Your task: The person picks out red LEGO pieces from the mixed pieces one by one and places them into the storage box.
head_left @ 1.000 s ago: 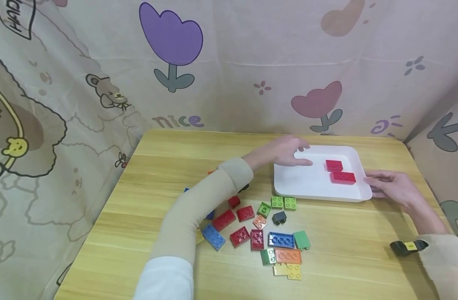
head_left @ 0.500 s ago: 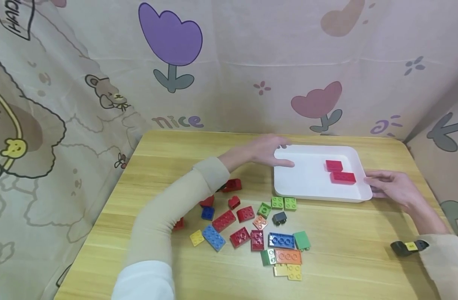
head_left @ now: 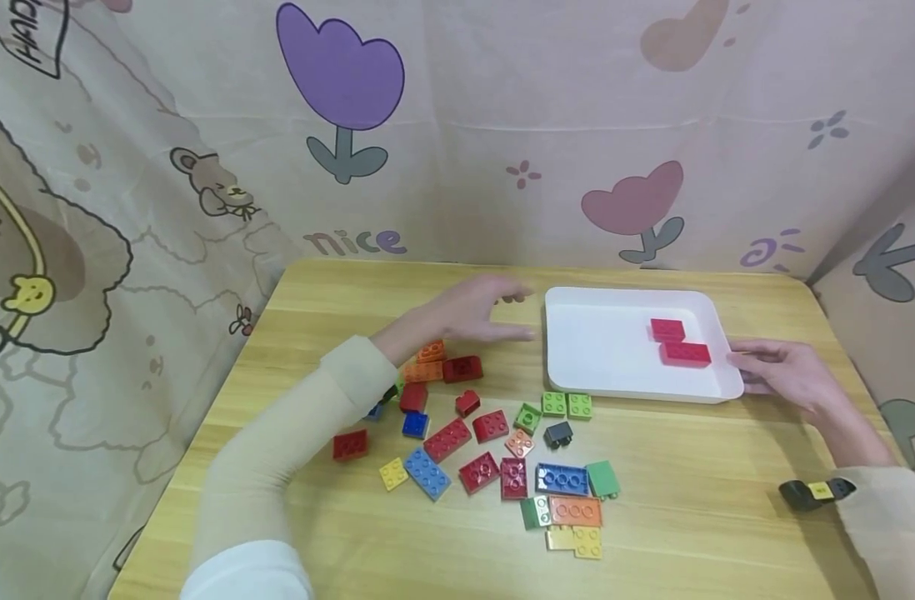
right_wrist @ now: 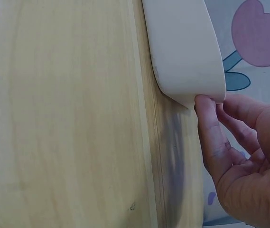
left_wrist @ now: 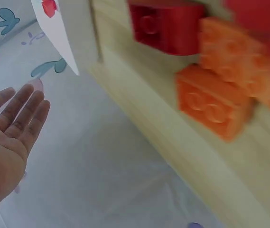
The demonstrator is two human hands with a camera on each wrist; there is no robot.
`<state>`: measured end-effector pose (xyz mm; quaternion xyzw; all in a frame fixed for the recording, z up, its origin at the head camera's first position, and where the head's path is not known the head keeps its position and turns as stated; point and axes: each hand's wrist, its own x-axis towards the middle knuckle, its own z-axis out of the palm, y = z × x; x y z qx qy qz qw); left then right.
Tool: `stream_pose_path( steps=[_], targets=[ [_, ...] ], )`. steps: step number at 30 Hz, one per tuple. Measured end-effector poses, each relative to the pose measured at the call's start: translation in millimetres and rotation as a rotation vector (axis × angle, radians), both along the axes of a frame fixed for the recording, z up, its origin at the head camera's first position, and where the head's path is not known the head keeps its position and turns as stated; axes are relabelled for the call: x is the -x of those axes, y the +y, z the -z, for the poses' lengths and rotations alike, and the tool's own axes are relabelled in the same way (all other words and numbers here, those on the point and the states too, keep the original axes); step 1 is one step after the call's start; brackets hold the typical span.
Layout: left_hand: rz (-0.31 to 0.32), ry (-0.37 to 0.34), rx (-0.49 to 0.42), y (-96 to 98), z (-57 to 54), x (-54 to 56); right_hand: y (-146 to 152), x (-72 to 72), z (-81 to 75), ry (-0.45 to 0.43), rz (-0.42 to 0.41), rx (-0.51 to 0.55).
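Observation:
My left hand (head_left: 476, 310) hangs over the back of the table, just left of the white tray (head_left: 600, 354). Its fingers are extended and hold nothing; the left wrist view shows the same bare palm (left_wrist: 6, 142). Two red toy bricks, a shorter one (head_left: 667, 331) and a longer one (head_left: 686, 356), lie in the tray's right half. At the tray's right end, my right hand (head_left: 783, 375) pinches the rim between thumb and fingers, plain also in the right wrist view (right_wrist: 248, 152). Below my left wrist lie a dark red brick (head_left: 463, 369) and orange bricks (head_left: 423, 372).
Several loose bricks cover the middle of the wooden table (head_left: 697, 492), among them a blue brick (head_left: 427, 475), light green bricks (head_left: 566, 406), a black brick (head_left: 558, 435) and yellow bricks (head_left: 587, 542). A patterned curtain (head_left: 465, 100) stands behind the table.
My left hand has moved left, from over the tray to beside it, and its forearm uncovers more bricks. My right hand, the tray and the two red bricks stay put.

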<state>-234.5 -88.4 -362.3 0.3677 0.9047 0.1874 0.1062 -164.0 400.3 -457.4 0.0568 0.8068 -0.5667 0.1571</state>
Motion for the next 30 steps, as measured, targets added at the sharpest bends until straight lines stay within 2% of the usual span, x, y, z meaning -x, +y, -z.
stream_pose_path(
  steps=[6,17,24,30],
  targets=[
    [-0.081,-0.009,0.027,-26.0,10.7,-11.2,-1,0.3,-0.9,-0.006,0.003,-0.006],
    [-0.134,-0.006,0.04,-67.1,25.1,-34.0,-1,-0.9,-2.3,-0.002,0.01,-0.039],
    [-0.162,0.038,0.073,-80.4,37.3,-44.3,0,-0.9,-2.0,-0.003,0.012,-0.051],
    [-0.149,0.062,0.088,-83.5,48.4,-49.2,-1,-1.3,-1.8,-0.001,0.022,-0.018]
  ],
)
